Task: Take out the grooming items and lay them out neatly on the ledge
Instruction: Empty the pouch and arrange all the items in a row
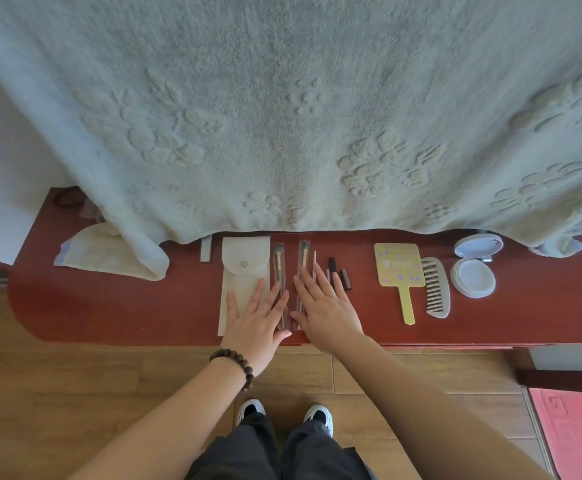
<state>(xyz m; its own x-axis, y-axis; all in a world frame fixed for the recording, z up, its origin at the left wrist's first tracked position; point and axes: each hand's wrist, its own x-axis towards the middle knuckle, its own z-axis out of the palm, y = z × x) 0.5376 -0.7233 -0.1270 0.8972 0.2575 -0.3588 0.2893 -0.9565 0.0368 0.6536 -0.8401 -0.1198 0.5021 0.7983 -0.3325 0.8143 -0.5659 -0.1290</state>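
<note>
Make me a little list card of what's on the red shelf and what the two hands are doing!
shelf: red ledge, partly under a hanging towel
left hand: flat, fingers straight, on a beige pouch and a brush in a clear sleeve
right hand: flat, fingers spread over a second brush
right of hands: dark lipstick tubes, yellow hand mirror, grey comb, open round case
far left: cloth bag
</note>
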